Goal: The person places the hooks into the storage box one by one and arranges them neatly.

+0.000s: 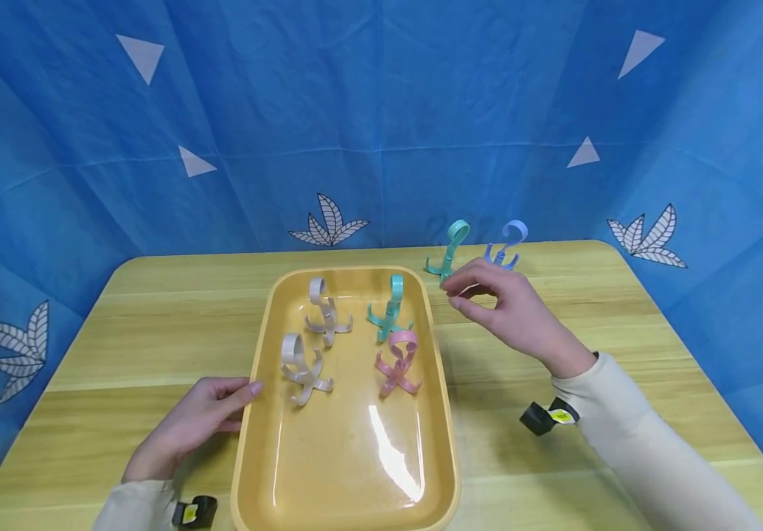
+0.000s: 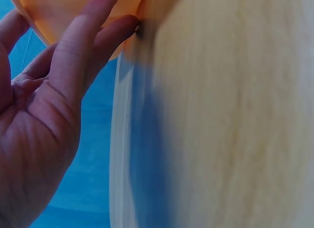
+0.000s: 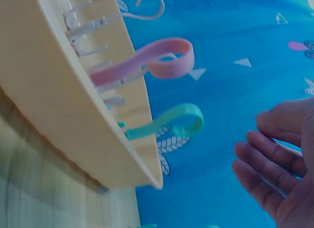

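A yellow tray [image 1: 348, 457] holds several four-pronged plastic hooks: two greyish-white hooks [image 1: 328, 317] on the left, a green hook [image 1: 391, 313] and a pink hook [image 1: 397, 369] on the right. My left hand [image 1: 198, 417] holds the tray's left edge, thumb at the rim and fingers against the outer side. Past the tray's far right corner, my right hand [image 1: 503, 306] hovers with thumb and fingers loosely bent and nothing between them. Close beyond its fingertips stands another green hook [image 1: 450, 247], partly hidden by the hand. A blue-purple hook [image 1: 510, 240] stands behind that hand.
All this is on a wood-grain table [image 1: 155, 317]. A blue curtain [image 1: 381, 110] with white triangles and leaf prints hangs beyond its far and side edges. Each forearm wears a small black wrist device [image 1: 540, 418] with a yellow label.
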Demonstrator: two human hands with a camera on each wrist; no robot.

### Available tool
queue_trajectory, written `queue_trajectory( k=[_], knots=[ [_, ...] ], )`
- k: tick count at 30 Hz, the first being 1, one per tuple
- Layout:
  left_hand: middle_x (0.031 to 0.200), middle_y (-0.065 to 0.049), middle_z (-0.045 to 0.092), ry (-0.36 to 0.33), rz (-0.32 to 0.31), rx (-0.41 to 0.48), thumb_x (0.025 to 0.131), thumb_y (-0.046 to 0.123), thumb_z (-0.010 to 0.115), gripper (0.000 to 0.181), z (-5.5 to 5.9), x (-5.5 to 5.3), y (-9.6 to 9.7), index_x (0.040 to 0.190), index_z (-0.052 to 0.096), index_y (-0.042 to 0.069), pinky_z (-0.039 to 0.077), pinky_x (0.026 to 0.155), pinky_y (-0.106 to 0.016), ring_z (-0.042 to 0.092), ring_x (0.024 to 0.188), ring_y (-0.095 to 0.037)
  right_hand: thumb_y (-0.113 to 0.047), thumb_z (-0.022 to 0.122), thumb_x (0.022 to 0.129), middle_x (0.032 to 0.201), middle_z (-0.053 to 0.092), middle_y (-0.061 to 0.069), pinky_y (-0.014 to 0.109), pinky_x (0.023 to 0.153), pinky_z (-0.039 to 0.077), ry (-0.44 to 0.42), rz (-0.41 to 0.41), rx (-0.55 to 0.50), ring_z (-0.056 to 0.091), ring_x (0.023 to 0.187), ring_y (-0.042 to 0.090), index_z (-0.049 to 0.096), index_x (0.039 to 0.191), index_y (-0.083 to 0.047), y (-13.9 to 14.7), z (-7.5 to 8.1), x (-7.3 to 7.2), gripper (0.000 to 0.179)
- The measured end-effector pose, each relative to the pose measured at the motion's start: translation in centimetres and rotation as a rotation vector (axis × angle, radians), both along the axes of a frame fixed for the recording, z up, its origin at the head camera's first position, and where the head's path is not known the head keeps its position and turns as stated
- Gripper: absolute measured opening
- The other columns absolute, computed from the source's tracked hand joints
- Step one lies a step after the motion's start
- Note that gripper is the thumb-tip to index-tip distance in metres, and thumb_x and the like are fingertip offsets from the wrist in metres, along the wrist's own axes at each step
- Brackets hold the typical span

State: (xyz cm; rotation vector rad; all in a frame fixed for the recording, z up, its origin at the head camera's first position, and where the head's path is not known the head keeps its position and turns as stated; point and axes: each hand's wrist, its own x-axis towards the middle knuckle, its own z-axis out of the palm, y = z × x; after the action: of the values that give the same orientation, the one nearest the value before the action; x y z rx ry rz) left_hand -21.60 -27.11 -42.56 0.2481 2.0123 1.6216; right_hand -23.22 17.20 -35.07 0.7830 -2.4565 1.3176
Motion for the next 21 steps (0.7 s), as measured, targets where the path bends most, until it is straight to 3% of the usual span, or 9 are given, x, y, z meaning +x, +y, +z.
queue_trajectory(
  k=[11,17,21],
  knots=[
    [0.119,-0.022,0.061,-0.006,0.007,0.006,0.104,0.023,0.053,0.049,-0.2,-0.1,0.0,0.128,0.051,-0.020,0.058,0.084,-0.040,0.066,0.100,-0.023,-0.006,0.065,0.095,0.109,0.063,0.004,0.019,0.087,0.051,-0.048,-0.236,-0.018,0.060,0.099,0.012,0.066,0.116,-0.004,2.8,-0.1,-1.4,0.021],
    [0.118,-0.022,0.062,-0.007,0.004,-0.004,0.104,0.025,0.054,0.050,-0.1,-0.1,0.0,0.128,0.051,-0.020,0.057,0.084,-0.039,0.066,0.100,-0.023,-0.010,0.066,0.096,0.112,0.062,0.006,0.019,0.088,0.049,-0.070,-0.303,-0.029,0.058,0.105,0.019,0.066,0.119,-0.003,4.0,-0.5,-1.9,0.024],
    [0.119,-0.024,0.061,-0.006,-0.007,-0.010,0.104,0.026,0.054,0.052,-0.2,-0.1,-0.1,0.128,0.051,-0.019,0.057,0.085,-0.040,0.066,0.101,-0.025,-0.014,0.064,0.097,0.115,0.060,0.005,0.027,0.090,0.050,-0.070,-0.367,-0.020,0.055,0.111,0.021,0.067,0.119,-0.003,4.5,-0.6,-2.2,0.024]
  ],
)
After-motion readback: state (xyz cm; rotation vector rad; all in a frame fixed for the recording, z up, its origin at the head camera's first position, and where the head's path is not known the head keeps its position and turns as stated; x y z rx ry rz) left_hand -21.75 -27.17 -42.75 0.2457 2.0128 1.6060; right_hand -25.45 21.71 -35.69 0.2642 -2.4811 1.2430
